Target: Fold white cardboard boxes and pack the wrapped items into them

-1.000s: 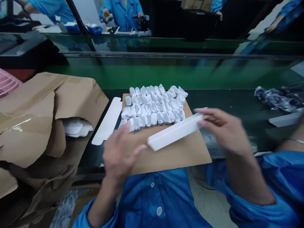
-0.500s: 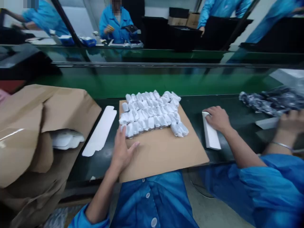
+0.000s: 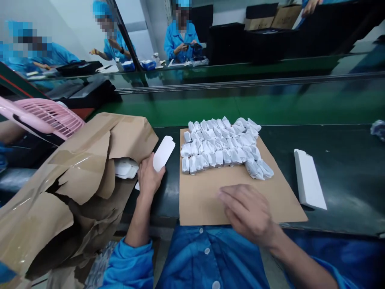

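Note:
My left hand [image 3: 149, 175] is closed over a flat white folded carton [image 3: 164, 153] on the dark bench, thumb at one edge and fingers at the other. My right hand [image 3: 248, 210], slightly blurred, hovers over the near part of a brown cardboard sheet [image 3: 204, 196]. Its fingers are drawn together and nothing shows in them. Rows of small white-wrapped items [image 3: 215, 146] cover the far part of the sheet, with a couple set lower at the right. An assembled long white box [image 3: 309, 178] lies on the bench to the right, apart from both hands.
A torn brown carton [image 3: 129, 132] stands at the left, with white pieces [image 3: 126, 167] inside its opening. Behind it is a pink fan [image 3: 49, 114]. A green conveyor strip [image 3: 210, 104] runs along the back. Several people in blue work beyond it.
My left hand has moved left from the wrapped items onto the flat white carton. My right hand has let go of the white box and come left over the cardboard. The view has swung left.

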Demonstrator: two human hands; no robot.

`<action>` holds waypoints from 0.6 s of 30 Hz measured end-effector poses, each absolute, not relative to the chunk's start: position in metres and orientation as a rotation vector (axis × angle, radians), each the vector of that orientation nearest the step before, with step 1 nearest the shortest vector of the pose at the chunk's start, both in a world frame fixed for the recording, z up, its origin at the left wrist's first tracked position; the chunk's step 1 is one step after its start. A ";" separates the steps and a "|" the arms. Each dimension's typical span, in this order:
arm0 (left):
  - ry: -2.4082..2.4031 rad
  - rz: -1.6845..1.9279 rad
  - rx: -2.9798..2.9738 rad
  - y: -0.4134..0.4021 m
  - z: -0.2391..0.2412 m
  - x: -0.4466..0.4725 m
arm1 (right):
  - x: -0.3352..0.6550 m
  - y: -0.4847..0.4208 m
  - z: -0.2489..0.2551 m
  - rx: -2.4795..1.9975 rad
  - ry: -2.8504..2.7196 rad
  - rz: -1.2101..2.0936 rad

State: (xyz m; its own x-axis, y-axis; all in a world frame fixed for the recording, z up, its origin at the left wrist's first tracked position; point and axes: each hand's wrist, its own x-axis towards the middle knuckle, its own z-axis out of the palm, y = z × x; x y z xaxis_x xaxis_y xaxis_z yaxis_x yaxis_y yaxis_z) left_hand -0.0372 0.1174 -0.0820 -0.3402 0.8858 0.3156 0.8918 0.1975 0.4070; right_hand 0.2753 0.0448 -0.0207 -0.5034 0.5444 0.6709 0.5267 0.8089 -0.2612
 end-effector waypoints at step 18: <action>-2.462 -1.674 -2.319 0.020 -0.008 0.016 | 0.268 0.055 0.022 -1.018 -2.701 0.699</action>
State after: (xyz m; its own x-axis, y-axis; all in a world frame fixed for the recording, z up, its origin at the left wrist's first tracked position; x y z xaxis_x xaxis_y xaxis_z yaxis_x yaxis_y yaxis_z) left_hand 0.0164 0.0197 -0.0085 -0.1247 0.9864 0.1070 0.4622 -0.0377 0.8860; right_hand 0.2679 0.0550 0.0216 -0.7520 0.6592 -0.0051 0.5789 0.6566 -0.4834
